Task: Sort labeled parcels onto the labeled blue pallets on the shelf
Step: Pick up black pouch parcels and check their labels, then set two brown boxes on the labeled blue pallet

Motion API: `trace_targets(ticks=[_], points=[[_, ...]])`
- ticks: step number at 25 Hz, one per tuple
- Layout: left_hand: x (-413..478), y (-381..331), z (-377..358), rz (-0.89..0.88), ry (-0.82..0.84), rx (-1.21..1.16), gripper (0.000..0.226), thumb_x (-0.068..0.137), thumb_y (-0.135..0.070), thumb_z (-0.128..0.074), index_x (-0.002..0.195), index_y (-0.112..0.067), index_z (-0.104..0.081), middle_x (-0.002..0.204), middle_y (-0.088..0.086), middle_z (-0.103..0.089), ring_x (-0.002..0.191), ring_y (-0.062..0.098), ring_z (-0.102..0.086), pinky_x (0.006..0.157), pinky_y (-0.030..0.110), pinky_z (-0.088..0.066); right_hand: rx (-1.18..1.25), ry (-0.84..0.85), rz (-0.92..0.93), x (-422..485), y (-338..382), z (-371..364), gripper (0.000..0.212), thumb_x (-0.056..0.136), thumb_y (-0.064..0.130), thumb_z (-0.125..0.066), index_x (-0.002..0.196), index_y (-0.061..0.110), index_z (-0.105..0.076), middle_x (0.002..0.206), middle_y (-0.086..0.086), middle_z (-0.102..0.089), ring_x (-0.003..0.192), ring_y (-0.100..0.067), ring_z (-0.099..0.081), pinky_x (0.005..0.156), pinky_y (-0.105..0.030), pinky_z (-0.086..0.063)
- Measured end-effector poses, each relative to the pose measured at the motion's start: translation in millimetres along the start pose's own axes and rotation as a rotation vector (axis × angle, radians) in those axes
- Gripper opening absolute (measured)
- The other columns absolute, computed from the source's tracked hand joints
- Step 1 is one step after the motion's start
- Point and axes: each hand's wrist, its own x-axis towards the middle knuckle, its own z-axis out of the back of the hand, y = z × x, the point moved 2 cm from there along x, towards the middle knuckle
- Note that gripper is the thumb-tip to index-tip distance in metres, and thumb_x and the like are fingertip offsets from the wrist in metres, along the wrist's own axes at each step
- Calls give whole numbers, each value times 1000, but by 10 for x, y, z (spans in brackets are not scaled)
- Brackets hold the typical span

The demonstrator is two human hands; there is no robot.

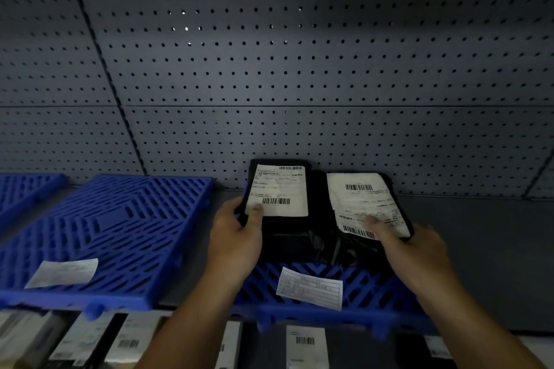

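Observation:
My left hand (pixel 236 234) grips the lower left corner of a black parcel (pixel 278 189) with a white barcode label, held upright over the right blue pallet (pixel 374 281). My right hand (pixel 410 246) holds a second black parcel (pixel 368 204) with a crumpled white label, thumb on the label. Both parcels are above a dark heap of black parcels (pixel 317 246) lying on that pallet. A white paper label (pixel 310 287) is stuck on the pallet's front. The middle blue pallet (pixel 114 231) bears nothing but its own white label (pixel 63 272).
A third blue pallet (pixel 24 192) shows at the far left. A grey pegboard wall (pixel 299 69) backs the shelf. Bare grey shelf (pixel 485 249) lies right of the pallets. Below the shelf edge, several labeled parcels (pixel 305 344) stand in a row.

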Motion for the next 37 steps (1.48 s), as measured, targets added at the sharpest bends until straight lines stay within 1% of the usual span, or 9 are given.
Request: trace_targets(ticks=[6, 8, 10, 14, 17, 20, 24, 30, 37], points=[[-20, 43, 31, -35, 14, 36, 45, 97, -49, -59, 137, -31, -53, 129, -6, -63, 116, 14, -62, 99, 40, -54, 166, 19, -93, -79, 63, -10, 38, 74, 73, -66, 89, 39, -72, 102, 10, -72, 96, -14, -67, 84, -36, -55], [-21, 46, 45, -45, 21, 20, 46, 96, -49, -61, 138, -32, -52, 128, -8, -62, 114, 11, -61, 92, 31, -52, 217, -40, -66, -83, 75, 26, 48, 77, 69, -67, 113, 36, -70, 117, 7, -70, 103, -12, -65, 83, -31, -53], [-14, 49, 78, -64, 28, 13, 45, 95, -48, -62, 137, -36, -51, 126, -14, -57, 115, 8, -57, 86, 25, -46, 242, -122, -61, -105, 65, 119, 76, 78, 70, -66, 141, 31, -53, 142, 0, -56, 124, -20, -57, 98, -41, -50], [-12, 59, 139, -157, 73, 26, 57, 88, -57, -66, 140, -42, -47, 124, -25, -53, 120, 2, -52, 93, 27, -45, 301, -161, -26, -207, 32, 260, 87, 73, 75, -64, 146, 31, -47, 142, 3, -55, 121, -16, -54, 86, -34, -48], [-76, 12, 133, -207, 72, 135, 67, 84, -61, -67, 144, -40, -44, 139, -17, -51, 131, 8, -49, 106, 38, -45, 174, -132, 39, -249, 11, 220, 103, 63, 81, -62, 151, 34, -38, 153, 7, -44, 135, -15, -46, 95, -34, -42], [-192, -136, 202, -234, 4, 203, 73, 80, -71, -60, 144, -41, -42, 143, -16, -43, 139, 14, -41, 110, 43, -41, 57, -93, 130, -300, 18, 165, 108, 61, 87, -63, 153, 49, -22, 160, 15, -27, 144, -11, -31, 111, -41, -36], [-488, -391, 67, -338, 20, 227, 45, 82, -71, -52, 124, -57, -47, 127, -32, -42, 132, 5, -43, 109, 39, -41, 76, -63, 138, -323, -123, 328, 87, 58, 98, -54, 135, 74, -21, 155, 27, -26, 142, -5, -30, 115, -43, -32], [-1162, -868, -1148, -595, 210, 172, 37, 87, -69, -56, 119, -50, -58, 125, -35, -51, 121, -4, -48, 102, 27, -39, 71, -249, 62, -318, -787, 1438, 89, 58, 92, -53, 135, 47, -44, 137, 19, -44, 129, -7, -44, 103, -34, -42], [-2245, -1099, -3188, -519, 489, 72, 23, 87, -46, -69, 108, -50, -64, 116, -28, -58, 112, -18, -49, 90, 19, -38, 115, -426, -72, -328, -2006, 3524, 85, 69, 79, -60, 142, 39, -44, 145, 16, -45, 126, -10, -49, 97, -33, -47]])
